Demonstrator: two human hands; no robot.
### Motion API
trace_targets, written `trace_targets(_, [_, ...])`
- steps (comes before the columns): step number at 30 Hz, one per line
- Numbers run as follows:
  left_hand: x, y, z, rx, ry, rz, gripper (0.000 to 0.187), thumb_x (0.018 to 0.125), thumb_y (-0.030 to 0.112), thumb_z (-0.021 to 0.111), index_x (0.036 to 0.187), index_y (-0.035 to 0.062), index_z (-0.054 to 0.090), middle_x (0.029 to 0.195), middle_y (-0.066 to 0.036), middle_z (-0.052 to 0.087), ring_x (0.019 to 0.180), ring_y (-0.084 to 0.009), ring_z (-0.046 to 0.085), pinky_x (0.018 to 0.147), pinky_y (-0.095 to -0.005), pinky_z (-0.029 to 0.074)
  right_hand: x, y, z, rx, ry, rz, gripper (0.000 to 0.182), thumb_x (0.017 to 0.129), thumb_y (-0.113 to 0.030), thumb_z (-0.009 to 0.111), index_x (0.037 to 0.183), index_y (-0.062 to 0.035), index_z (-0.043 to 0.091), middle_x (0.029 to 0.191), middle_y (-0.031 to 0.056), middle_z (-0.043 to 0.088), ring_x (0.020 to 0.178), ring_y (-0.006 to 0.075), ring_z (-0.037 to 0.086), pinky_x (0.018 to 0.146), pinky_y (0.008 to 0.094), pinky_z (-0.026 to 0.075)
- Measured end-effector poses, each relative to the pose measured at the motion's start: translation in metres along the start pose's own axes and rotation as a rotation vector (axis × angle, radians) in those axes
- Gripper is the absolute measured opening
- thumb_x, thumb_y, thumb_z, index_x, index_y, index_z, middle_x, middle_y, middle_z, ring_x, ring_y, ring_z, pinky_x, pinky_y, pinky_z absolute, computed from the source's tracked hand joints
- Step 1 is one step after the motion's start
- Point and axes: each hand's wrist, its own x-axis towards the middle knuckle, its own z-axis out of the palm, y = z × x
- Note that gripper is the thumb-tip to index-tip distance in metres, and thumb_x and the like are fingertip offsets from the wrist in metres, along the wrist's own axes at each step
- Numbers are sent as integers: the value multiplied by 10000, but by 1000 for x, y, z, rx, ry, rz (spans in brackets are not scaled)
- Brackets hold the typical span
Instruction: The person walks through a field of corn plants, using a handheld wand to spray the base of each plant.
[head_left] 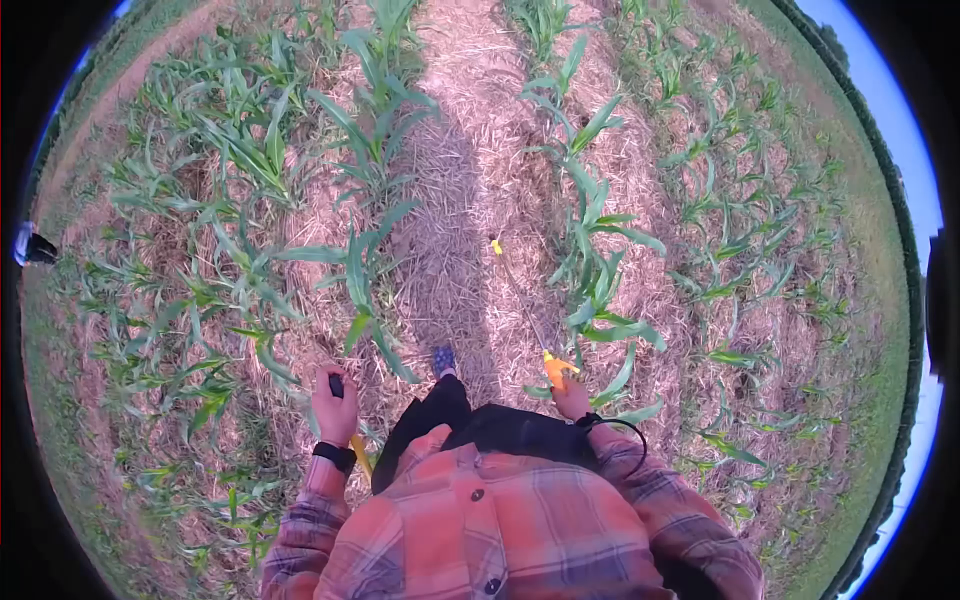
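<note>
My right hand (573, 400) is closed round the yellow handle of a spray wand (556, 368). The thin wand runs forward and slightly left from it to a yellow nozzle (496, 246) over the straw-covered ground between two plant rows. A black hose loops beside my right wrist. On the left, my left hand (336, 408) is wrapped round a black grip (336, 385), whose lower part my palm hides. Just below that hand a yellow bar (360, 460) shows beside my dark trousers.
Rows of young green corn plants (590, 240) stand on both sides of a straw-strewn strip (440, 200). My blue shoe (444, 360) is on that strip. Another person (38, 246) is partly visible at the far left edge.
</note>
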Motion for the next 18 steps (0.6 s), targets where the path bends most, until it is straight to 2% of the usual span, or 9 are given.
trace_targets(2, [-5, 2, 13, -226, -20, -145, 152, 716, 29, 503, 862, 52, 465, 656, -36, 468, 585, -107, 448, 519, -248, 372, 4, -2, -16, -184, -189, 17, 376, 730, -323, 521, 984, -46, 521, 844, 183, 571, 792, 341, 544, 695, 418, 421])
trace_targets(3, [35, -1, -47, -128, -30, -186, 152, 716, 29, 503, 862, 52, 465, 656, -36, 468, 585, -107, 448, 519, -248, 372, 1, -64, 24, -126, -277, 37, 376, 730, -323, 521, 984, -46, 521, 844, 183, 571, 792, 341, 544, 695, 418, 421])
trace_targets(5, [61, -12, -37, -173, 24, -95, 148, 711, 21, 502, 851, 48, 466, 668, -39, 464, 590, -110, 442, 530, -247, 371, 25, -86, 19, -157, -227, -132, 340, 735, -316, 513, 950, -53, 523, 814, 181, 569, 770, 349, 542, 673, 425, 418])
trace_targets(7, [83, -5, -22, -159, 14, -91, 147, 710, 19, 503, 849, 49, 466, 675, -37, 460, 591, -110, 439, 534, -245, 371, 52, -107, 5, -154, -220, -139, 313, 736, -299, 519, 929, -52, 521, 795, 183, 566, 754, 350, 542, 657, 424, 417])
trace_targets(9, [97, -6, -23, -100, -2, -95, 146, 709, 18, 504, 846, 51, 466, 681, -36, 456, 593, -110, 437, 538, -244, 371, 65, -129, 3, -66, -345, -346, 305, 733, -282, 535, 934, -53, 520, 787, 177, 568, 739, 345, 546, 653, 408, 421])
trace_targets(12, [111, -12, -23, -109, 26, -25, 152, 707, 17, 507, 849, 54, 466, 677, -30, 450, 595, -107, 434, 546, -242, 373, 70, -150, -2, -7, -435, -329, 330, 752, -317, 530, 975, -74, 524, 803, 170, 565, 759, 337, 544, 656, 399, 418])
trace_targets(17, [136, 9, -16, -170, 10, -131, 146, 708, 7, 508, 834, 58, 456, 645, -14, 432, 562, -102, 416, 517, -239, 370, 97, -161, -11, 19, -501, -286, 345, 748, -321, 542, 994, -79, 515, 795, 172, 567, 751, 337, 550, 648, 398, 420])
trace_targets(18, [141, 11, -14, -119, 14, -90, 139, 711, 9, 508, 828, 58, 449, 644, -12, 427, 541, -97, 412, 496, -231, 363, 103, -161, -12, -8, -502, -254, 348, 747, -328, 544, 991, -82, 517, 794, 171, 568, 748, 332, 553, 642, 395, 421])
